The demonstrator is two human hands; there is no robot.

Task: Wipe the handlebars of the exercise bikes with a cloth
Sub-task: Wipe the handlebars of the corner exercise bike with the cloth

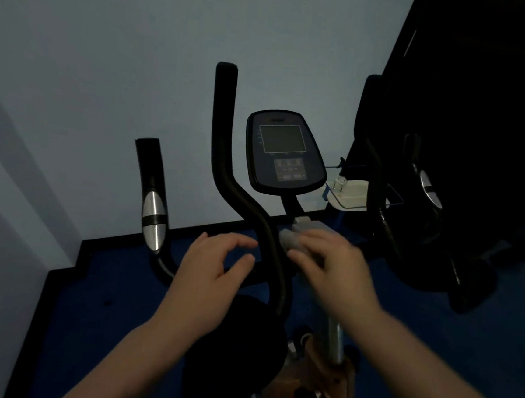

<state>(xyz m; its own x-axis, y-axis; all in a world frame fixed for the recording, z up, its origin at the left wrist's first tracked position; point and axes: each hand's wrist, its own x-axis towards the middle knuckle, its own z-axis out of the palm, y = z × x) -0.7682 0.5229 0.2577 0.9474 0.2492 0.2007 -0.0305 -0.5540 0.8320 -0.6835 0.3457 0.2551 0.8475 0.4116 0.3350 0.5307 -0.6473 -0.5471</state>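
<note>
Handlebars (248,204) of the exercise bike (312,371) rise black and curved at centre frame, a console (284,153) mounted behind them. Right hand (328,265) holds a pale cloth (292,238) against the bar, fingers curled round it. Left hand (214,267) hovers just beside the bar, fingers loosely spread, gripping nothing. A second grip with a silver sensor (153,218) stands to the left. Dark equipment (449,151) crowds the right side, a white tray (350,194) near it. Blue floor (92,311), black skirting, pale wall (108,58). Lighting dim.
</note>
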